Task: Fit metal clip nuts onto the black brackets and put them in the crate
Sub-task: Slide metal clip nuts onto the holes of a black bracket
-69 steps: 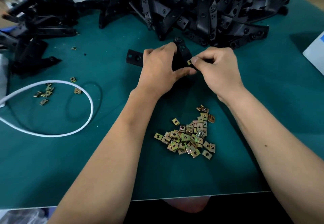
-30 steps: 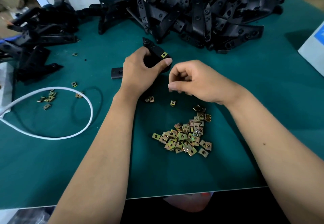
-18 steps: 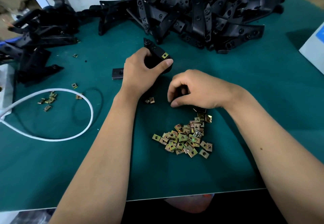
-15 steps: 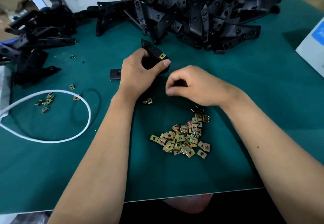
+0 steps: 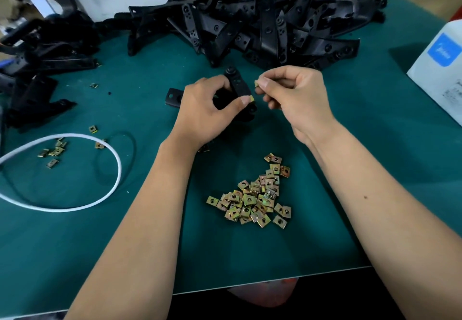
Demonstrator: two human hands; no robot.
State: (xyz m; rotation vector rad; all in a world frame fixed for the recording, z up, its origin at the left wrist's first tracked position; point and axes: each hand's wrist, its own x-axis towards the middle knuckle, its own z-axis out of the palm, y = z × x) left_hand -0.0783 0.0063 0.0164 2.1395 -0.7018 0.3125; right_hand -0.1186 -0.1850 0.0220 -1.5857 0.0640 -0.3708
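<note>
Gripping the black bracket (image 5: 238,87) just above the table (image 5: 375,132), the left hand (image 5: 207,112) should steady it while the right hand (image 5: 292,94), pinching a clip nut (image 5: 256,83) beside its upper arm, slides it on squarely.

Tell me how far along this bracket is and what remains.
Done: one clip nut already sits on the bracket, by the left thumb. In hand: the left hand grips that bracket while the right hand pinches another clip nut beside it, not yet fitted. Left: a big heap of brackets and a pile of loose nuts on the mat. No crate is in view.
</note>
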